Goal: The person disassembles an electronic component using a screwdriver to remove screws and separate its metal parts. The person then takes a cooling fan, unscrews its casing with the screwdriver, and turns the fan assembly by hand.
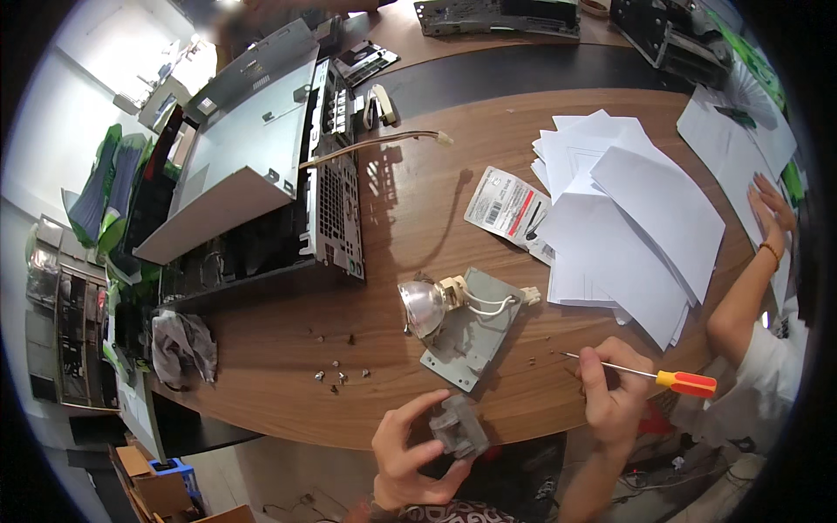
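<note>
My left hand [408, 458] grips a small dark grey block-shaped part [459, 426] just off the table's near edge. In my right hand [613, 392] is a screwdriver [687, 383] with a red and yellow handle. Its shaft lies between my fingers, and the tip points left above the wood. A grey metal plate [471, 340] lies between and beyond my hands. Resting on that plate's left side is a reflector lamp [423, 309] with white wires ending in a pale connector [531, 295]. Several small screws [340, 375] lie left of the plate.
An opened metal computer case [253, 183] fills the left, a cable [375, 146] reaching out of it. White papers [628, 227] and a label card [507, 209] lie right. A grey cloth [184, 349] sits near the left edge. Another person's hand [771, 212] rests on papers at far right.
</note>
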{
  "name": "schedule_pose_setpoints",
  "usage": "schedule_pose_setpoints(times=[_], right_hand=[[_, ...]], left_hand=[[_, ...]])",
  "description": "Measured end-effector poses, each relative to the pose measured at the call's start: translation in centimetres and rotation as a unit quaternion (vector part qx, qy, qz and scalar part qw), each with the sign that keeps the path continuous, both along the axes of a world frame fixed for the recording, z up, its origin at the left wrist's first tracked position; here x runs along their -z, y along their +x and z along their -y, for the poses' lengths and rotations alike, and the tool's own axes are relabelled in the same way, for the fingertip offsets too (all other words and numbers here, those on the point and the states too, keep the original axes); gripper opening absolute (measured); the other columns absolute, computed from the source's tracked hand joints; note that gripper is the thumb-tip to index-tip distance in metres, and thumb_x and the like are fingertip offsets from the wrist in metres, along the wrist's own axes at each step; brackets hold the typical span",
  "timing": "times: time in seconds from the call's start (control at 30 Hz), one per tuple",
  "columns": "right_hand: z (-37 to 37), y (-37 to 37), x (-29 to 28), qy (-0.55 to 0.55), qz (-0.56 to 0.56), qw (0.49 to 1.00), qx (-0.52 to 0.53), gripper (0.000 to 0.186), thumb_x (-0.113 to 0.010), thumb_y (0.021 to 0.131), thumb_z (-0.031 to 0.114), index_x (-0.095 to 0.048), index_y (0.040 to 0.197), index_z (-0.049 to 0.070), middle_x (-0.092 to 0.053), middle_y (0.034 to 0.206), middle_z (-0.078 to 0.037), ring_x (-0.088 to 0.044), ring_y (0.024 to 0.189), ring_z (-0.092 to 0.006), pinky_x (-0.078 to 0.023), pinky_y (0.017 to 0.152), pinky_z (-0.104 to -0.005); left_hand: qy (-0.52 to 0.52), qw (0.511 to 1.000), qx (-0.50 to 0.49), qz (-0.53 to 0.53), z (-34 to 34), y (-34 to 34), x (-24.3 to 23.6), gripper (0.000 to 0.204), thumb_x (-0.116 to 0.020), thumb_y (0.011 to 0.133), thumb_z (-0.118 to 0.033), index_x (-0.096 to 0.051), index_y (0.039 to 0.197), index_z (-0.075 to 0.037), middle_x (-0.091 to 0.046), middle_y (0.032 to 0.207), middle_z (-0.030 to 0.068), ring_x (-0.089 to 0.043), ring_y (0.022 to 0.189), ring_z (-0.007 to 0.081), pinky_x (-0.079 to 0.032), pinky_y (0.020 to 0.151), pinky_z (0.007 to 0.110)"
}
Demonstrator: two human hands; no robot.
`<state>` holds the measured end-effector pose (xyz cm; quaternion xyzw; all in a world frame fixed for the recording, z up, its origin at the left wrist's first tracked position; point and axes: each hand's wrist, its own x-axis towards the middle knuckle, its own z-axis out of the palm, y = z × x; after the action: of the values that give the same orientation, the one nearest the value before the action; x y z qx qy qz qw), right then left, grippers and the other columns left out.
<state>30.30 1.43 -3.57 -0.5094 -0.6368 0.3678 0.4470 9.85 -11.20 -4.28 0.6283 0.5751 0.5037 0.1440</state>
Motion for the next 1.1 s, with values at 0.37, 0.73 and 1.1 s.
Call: schedule_pose_setpoints(times=[0.37, 0.73, 1.1], right_hand=[[-0.4, 0.2, -0.5, 0.032, -0.013, 0.999, -0.010, 0.020, -0.069, 0.080, 0.004, -0.057, 0.066, 0.000, -0.048, 0.054, -0.007, -0.044, 0.047, -0.0178, -0.030, 0.046, -0.0308], [-0.5, 0.7, -0.2, 0.043, -0.035, 0.998, -0.021, 0.020, -0.070, 0.081, 0.005, -0.057, 0.066, 0.000, -0.051, 0.055, -0.008, -0.047, 0.047, -0.0188, -0.033, 0.046, -0.0307], [-0.6, 0.8, -0.6, 0.056, -0.044, 0.997, -0.028, 0.022, -0.069, 0.083, 0.006, -0.057, 0.066, -0.001, -0.052, 0.054, -0.007, -0.048, 0.047, -0.0150, -0.034, 0.045, -0.0286]], left_hand=[[0.043, 0.999, -0.004, 0.026, 0.0, 1.1, 1.2, 0.056, -0.086, 0.061, -0.004, -0.050, 0.103, -0.013, -0.052, 0.121, 0.0270, -0.064, 0.099, 0.0356, -0.057, 0.078, 0.039], [-0.006, 0.997, -0.029, -0.071, 0.0, 1.8, 0.7, 0.058, -0.082, 0.069, -0.008, -0.041, 0.110, -0.011, -0.046, 0.120, 0.0278, -0.061, 0.104, 0.0406, -0.056, 0.082, 0.046], [0.062, 0.996, -0.033, -0.060, -0.4, 2.0, 1.6, 0.077, -0.084, 0.064, -0.001, -0.033, 0.121, -0.014, -0.047, 0.122, 0.0270, -0.062, 0.105, 0.0391, -0.057, 0.084, 0.046]])
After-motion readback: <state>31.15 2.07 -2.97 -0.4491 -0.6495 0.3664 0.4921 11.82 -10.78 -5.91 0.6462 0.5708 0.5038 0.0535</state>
